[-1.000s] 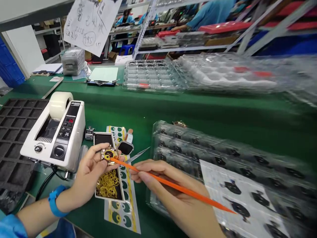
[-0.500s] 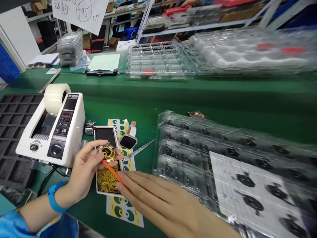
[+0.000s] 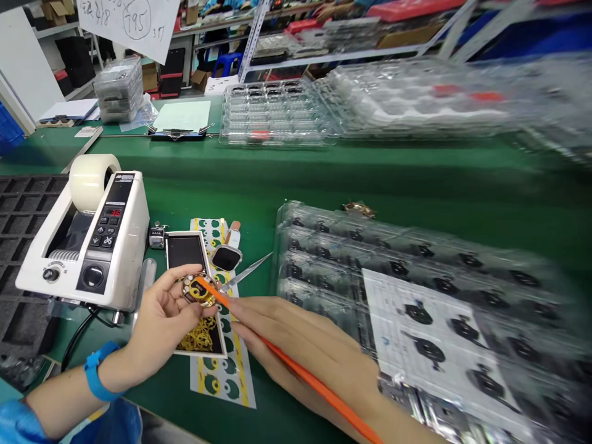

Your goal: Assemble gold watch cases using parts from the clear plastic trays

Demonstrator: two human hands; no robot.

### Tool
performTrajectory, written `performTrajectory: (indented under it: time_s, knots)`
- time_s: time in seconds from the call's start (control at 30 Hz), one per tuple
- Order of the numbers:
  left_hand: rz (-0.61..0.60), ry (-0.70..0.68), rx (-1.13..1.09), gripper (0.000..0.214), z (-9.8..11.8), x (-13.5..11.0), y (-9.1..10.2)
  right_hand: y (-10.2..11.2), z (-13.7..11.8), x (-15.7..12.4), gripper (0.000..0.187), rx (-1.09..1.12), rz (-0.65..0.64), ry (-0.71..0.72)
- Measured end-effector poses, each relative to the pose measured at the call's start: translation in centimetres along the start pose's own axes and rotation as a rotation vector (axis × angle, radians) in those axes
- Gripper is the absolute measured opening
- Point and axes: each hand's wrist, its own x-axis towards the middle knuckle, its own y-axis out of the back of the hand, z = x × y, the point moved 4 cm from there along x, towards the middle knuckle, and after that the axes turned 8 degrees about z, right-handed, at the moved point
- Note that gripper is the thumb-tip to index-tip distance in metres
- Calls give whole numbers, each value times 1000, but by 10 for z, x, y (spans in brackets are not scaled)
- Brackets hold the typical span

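Observation:
A round gold-coloured part (image 3: 192,287) with a yellow ring on its face is pinched in my left hand (image 3: 155,317), which wears a blue wristband (image 3: 98,371). My right hand (image 3: 305,351) is closed on a long, thin orange stick (image 3: 319,385). Its tip lies over the face of the gold part; whether it presses there I cannot tell. Beneath my left hand is a white-rimmed box (image 3: 224,345) holding yellow rings (image 3: 203,333). The box partly covers a white sheet of ring stickers (image 3: 240,388). Behind the part lie a smartwatch (image 3: 226,257) and pointed metal tweezers (image 3: 250,269).
A white tape dispenser (image 3: 124,246) and a small metal counter (image 3: 157,235) stand to the left, next to a black compartment tray (image 3: 23,246). Clear plastic trays (image 3: 324,265) with dark parts and a printed sheet (image 3: 388,302) fill the right. A clipboard (image 3: 180,117) lies farther back.
The orange stick's tip has moved up from the gold part's lower edge onto its face. More of the stick now shows below my right hand. The whole view has shifted slightly.

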Motion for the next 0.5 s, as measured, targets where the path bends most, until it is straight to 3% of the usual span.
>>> performTrajectory:
  time_s: [0.17,0.33,0.5]
  knots:
    - [28,37,36,46,-5,1,0,-11,-2,-8,17,-54,23,72]
    - [59,65,53,46,-7,5,3,-22,-12,-14,38,-236,-135,334]
    - [27,74,66,42,-8,7,4,-21,-13,-10,42,-249,-200,394]
